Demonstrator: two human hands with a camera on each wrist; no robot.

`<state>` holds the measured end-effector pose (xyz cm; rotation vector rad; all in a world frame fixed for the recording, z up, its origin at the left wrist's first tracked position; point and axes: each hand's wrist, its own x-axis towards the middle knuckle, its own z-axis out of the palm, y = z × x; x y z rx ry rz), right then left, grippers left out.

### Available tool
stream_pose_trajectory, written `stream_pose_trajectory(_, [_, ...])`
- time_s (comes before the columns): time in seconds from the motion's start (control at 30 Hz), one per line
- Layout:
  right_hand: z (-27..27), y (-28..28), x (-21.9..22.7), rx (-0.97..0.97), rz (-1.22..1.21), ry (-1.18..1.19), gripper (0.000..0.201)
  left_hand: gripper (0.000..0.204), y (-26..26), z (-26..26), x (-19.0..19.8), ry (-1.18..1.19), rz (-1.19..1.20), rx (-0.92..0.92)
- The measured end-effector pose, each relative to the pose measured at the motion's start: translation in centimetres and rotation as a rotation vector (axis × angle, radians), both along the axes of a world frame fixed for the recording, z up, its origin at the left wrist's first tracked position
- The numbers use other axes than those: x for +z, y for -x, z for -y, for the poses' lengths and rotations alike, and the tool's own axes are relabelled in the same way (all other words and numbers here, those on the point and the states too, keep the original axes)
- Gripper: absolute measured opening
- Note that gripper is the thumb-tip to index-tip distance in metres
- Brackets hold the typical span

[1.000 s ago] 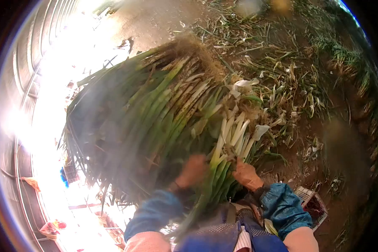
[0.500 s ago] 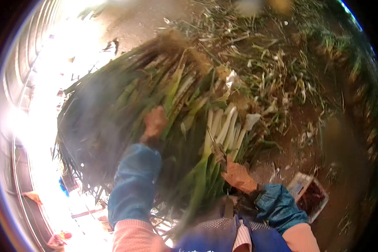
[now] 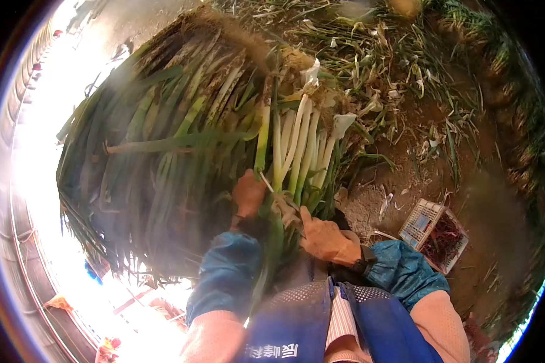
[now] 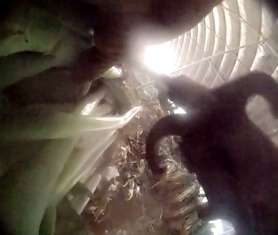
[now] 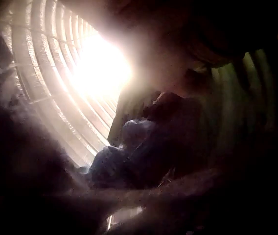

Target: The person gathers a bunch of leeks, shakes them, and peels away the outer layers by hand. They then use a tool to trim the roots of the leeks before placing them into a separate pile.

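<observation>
In the head view my left hand grips a green-and-white leek by its lower green part, roots pointing away from me. Just right of it lies a bunch of pale-stemmed leeks. My right hand, at the bunch's near end, pinches a brownish thing with a thin pale tip; what it is I cannot tell. Pale stalks fill the left side of the left wrist view. The right wrist view is mostly dark, its finger contact hidden.
A large heap of unpeeled leeks spreads to the left. Leaf scraps litter the soil beyond and to the right. A white crate with dark reddish contents stands right of my right arm.
My left hand reached left into the heap, then came back beside the bunch with a leek. My right hand stayed by the bunch with the brownish thing. The head view has shifted.
</observation>
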<state>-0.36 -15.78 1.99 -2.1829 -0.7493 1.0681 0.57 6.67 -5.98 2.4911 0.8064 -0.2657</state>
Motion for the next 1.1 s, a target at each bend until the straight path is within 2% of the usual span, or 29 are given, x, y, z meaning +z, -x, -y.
stream_pose_trajectory(0.13, [-1.0, -1.4, -0.7, -0.042, 0.009, 0.07, 0.063, 0.031, 0.2, 0.1, 0.6, -0.083, -0.009, -0.061])
stream_pose_trajectory(0.23, [-1.1, -0.3, 1.1, -0.004, -0.015, 0.109, 0.063, 0.026, 0.5, -0.1, 0.3, -0.098, -0.01, -0.047])
stream_pose_trajectory(0.33, [-1.1, 1.1, 1.1, 0.01, 0.01, 0.034, 0.062, 0.021, 0.5, -0.1, 0.4, -0.141, 0.003, -0.042])
stream_pose_trajectory(0.47, [-2.4, -1.6, -0.4, -0.058, 0.016, 0.009, 0.057, 0.018, 1.3, -0.2, -0.3, -0.245, 0.027, -0.125])
stream_pose_trajectory(0.57, [-2.8, -2.9, -1.6, -0.093, 0.084, 0.003, 0.055, 0.017, 1.2, 0.6, 1.1, -0.258, -0.055, -0.111])
stream_pose_trajectory(0.67, [-2.9, -3.5, -0.5, -0.084, 0.066, 0.008, 0.054, 0.023, 2.1, 0.8, 2.5, -0.158, -0.244, -0.08])
stream_pose_trajectory(0.77, [-2.9, -3.9, -1.4, -0.058, 0.126, 0.043, 0.055, 0.031, 3.2, 1.9, 5.2, -0.09, -0.353, 0.04])
stream_pose_trajectory(0.9, [-3.3, -6.7, -3.3, -0.083, 0.138, -0.052, 0.059, 0.034, 6.9, 1.9, 4.9, -0.035, -0.284, 0.038])
stream_pose_trajectory(1.0, [-3.3, -6.5, -0.4, -0.066, 0.026, 0.023, 0.053, 0.037, 9.6, 0.9, 3.2, 0.029, -0.22, 0.011])
stream_pose_trajectory(1.1, [-4.2, -4.6, -1.7, -0.004, 0.127, 0.021, 0.047, 0.039, 11.1, 0.3, 2.6, 0.123, -0.131, -0.001])
